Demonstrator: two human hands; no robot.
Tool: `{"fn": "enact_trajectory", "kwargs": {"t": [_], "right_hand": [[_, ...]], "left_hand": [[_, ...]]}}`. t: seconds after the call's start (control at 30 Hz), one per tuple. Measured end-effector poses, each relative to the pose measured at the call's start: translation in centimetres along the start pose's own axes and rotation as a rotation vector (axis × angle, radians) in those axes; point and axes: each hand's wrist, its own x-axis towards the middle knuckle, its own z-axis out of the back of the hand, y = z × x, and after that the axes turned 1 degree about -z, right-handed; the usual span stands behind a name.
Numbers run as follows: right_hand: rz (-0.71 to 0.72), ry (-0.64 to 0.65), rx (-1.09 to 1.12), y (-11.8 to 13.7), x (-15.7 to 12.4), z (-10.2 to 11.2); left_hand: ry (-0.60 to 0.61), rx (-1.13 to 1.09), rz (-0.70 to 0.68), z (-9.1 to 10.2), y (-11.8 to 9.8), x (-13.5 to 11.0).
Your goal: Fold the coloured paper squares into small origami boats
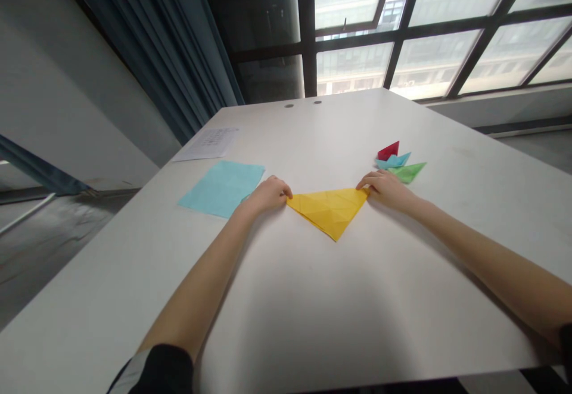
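A yellow sheet of paper (pixel 333 208), folded into a triangle, lies on the white table with its point toward me. My left hand (pixel 269 194) pinches its left corner between thumb and fingers. At the opposite corner, my right hand (pixel 383 188) is closed on the paper's edge. Faint crease lines cross the yellow surface. Just past my right hand sit small folded paper boats: a red one (pixel 388 151), a blue one (pixel 394 161) and a green one (pixel 409 172), the last partly behind the hand.
Light-blue paper (pixel 223 188) lies flat left of my left hand. Farther back on the table (pixel 313 298) is a white printed sheet (pixel 209 143). Two round cable holes are near the far edge. Beyond stand a blue curtain (pixel 156 42) and windows.
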Motion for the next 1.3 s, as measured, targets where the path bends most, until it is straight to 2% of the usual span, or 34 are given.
{"fn": "enact_trajectory", "kwargs": {"t": [0.1,0.2,0.3,0.4,0.57,0.7,0.83,0.97,1.07,1.17,1.3], "right_hand": [[0.037,-0.005,0.041,2.0,-0.2,0.3],[0.107,0.0,0.124,3.8,-0.7,-0.2],[0.171,0.023,0.136,5.0,-1.2,-1.1],[0.176,0.097,0.108,5.3,-1.7,-1.8],[0.104,0.273,0.078,5.1,-1.8,-1.9],[0.087,0.331,0.087,4.9,-1.8,-1.7],[0.143,0.322,0.157,4.1,-1.9,-1.7],[0.214,0.321,0.244,3.0,-1.8,-1.3],[0.252,0.23,0.308,2.6,-1.4,-0.7],[0.301,0.152,0.327,2.7,-1.0,0.0],[0.369,0.133,0.317,3.4,-0.8,0.9]], "left_hand": [[-0.056,0.06,0.033,-0.4,-2.9,0.1],[-0.104,-0.019,0.022,-1.8,-6.1,0.2],[-0.045,-0.05,0.013,-3.4,-8.3,0.1],[0.048,-0.05,0.069,-4.3,-9.2,-0.2],[0.169,-0.054,0.165,-4.0,-9.2,-0.7],[0.222,-0.017,0.354,-3.4,-8.5,-1.0],[0.259,0.012,0.473,-3.1,-7.6,-1.1],[0.27,0.01,0.47,-3.1,-7.2,-1.1],[0.258,0.01,0.455,-3.2,-7.1,-1.1],[0.249,0.019,0.444,-3.4,-6.9,-1.1],[0.259,0.023,0.424,-3.3,-6.7,-1.0]]}}
